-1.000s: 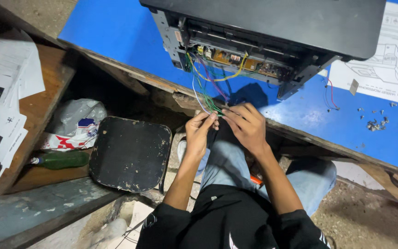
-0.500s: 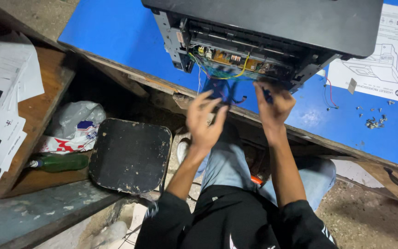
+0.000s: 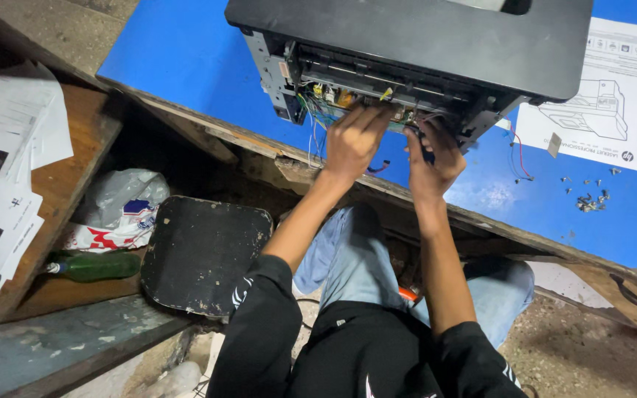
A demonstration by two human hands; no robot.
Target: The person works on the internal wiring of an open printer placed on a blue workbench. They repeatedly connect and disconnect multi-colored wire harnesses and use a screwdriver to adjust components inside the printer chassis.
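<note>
A black printer (image 3: pixel 436 44) with its side cover off stands on a blue table (image 3: pixel 186 59). Its open side shows a circuit board and coloured wires (image 3: pixel 322 110). My left hand (image 3: pixel 354 140) reaches into that opening, fingers curled around the wires and board edge. My right hand (image 3: pixel 430 158) is beside it, fingers bent against the printer's lower frame. What either hand grips is hidden by the fingers. Thin wires hang down between my hands over the table edge.
A printed instruction sheet (image 3: pixel 599 96) and several small screws (image 3: pixel 587 200) lie on the table at right. A black stool seat (image 3: pixel 204 254), a green bottle (image 3: pixel 94 267), a plastic bag (image 3: pixel 123 206) and papers (image 3: pixel 5 177) sit at left below.
Both hands rose from the wire bundle at the table edge up into the printer's open side. The view shifted slightly.
</note>
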